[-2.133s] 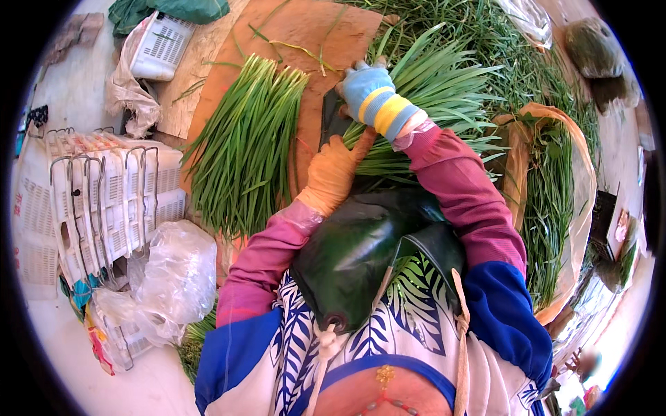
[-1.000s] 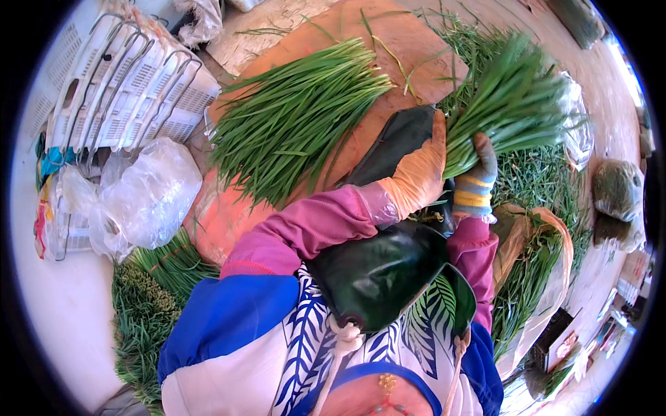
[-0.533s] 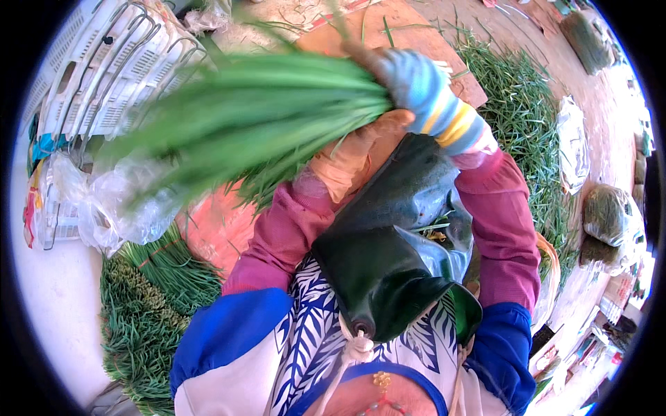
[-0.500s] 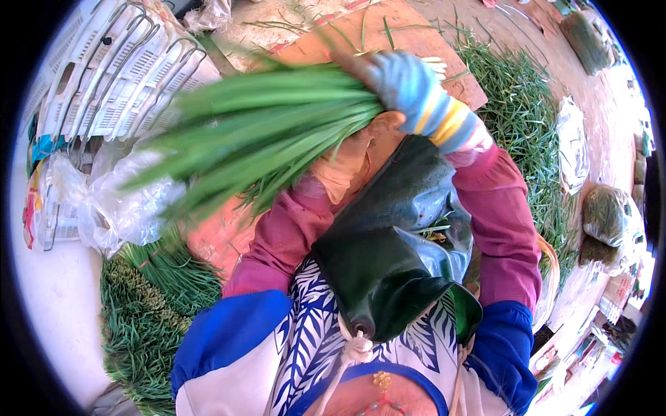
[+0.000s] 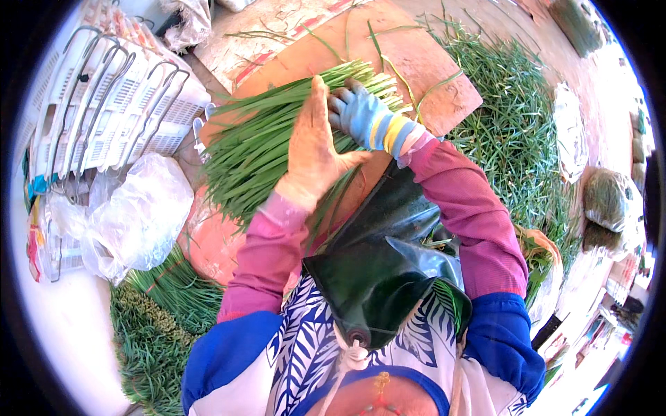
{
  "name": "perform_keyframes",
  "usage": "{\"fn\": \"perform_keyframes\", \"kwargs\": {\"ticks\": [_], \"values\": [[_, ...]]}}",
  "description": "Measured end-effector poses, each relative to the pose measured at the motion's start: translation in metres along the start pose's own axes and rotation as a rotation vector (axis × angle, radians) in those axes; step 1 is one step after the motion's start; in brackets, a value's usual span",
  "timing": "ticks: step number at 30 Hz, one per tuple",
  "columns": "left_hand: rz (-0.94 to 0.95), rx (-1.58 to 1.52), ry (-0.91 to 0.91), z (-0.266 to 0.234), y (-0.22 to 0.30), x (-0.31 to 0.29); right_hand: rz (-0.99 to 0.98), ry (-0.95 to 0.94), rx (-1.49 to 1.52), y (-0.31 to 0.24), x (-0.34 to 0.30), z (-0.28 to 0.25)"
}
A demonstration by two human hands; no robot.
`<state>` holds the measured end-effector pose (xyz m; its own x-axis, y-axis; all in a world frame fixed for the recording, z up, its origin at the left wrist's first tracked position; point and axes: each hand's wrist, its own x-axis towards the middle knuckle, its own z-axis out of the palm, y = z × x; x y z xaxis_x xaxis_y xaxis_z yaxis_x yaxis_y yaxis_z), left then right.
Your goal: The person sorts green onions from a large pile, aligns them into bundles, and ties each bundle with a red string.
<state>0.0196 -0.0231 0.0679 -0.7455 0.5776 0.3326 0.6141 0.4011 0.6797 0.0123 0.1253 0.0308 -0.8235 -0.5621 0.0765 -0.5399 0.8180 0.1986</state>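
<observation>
A pile of long green chives (image 5: pixel 253 149) lies across an orange board (image 5: pixel 430 62), cut ends pointing toward the far right. My left hand (image 5: pixel 312 149), in an orange glove, is flat with fingers straight, edge-on against the top of the pile. My right hand (image 5: pixel 357 114), in a blue glove with a yellow-striped cuff, rests with fingers spread on the pile's cut ends, touching the left hand. Neither hand is closed around the stalks. A dark green apron (image 5: pixel 374 256) covers my lap below the hands.
Loose chives (image 5: pixel 506 132) are heaped right of the board. White plastic crates (image 5: pixel 118 104) stand at the left, with a crumpled clear plastic bag (image 5: pixel 139 215) below them. Tied green bundles (image 5: pixel 152 319) lie at the lower left. Wrapped bundles (image 5: pixel 607 201) sit at the far right.
Both hands lifted a bunch of chives from the right heap, swung it left and laid it on the board's pile. The grip has loosened; both hands now rest on it.
</observation>
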Motion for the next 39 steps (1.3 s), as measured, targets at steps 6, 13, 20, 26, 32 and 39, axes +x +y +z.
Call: {"fn": "perform_keyframes", "kwargs": {"ticks": [6, 13, 20, 26, 32, 39], "values": [[-0.114, 0.461, -0.101, 0.012, -0.025, 0.006, 0.066, -0.071, 0.061, 0.003, -0.01, -0.036], [-0.199, 0.592, -0.228, 0.014, -0.013, 0.01, 0.987, 0.661, 1.081, 0.055, -0.059, -0.017], [-0.205, 0.64, -0.357, 0.017, -0.017, 0.016, 0.972, 0.418, 1.015, 0.045, -0.031, 0.027], [-0.19, 0.641, -0.324, 0.017, -0.025, 0.012, 1.022, 0.638, 1.117, 0.018, -0.081, 0.001], [-0.16, 0.689, -0.38, 0.022, -0.019, 0.01, 0.689, -0.105, 0.703, -0.024, -0.085, -0.001], [-0.24, 0.82, -0.495, 0.033, -0.004, 0.001, 0.828, -0.139, 0.674, -0.019, -0.062, 0.018]]}}
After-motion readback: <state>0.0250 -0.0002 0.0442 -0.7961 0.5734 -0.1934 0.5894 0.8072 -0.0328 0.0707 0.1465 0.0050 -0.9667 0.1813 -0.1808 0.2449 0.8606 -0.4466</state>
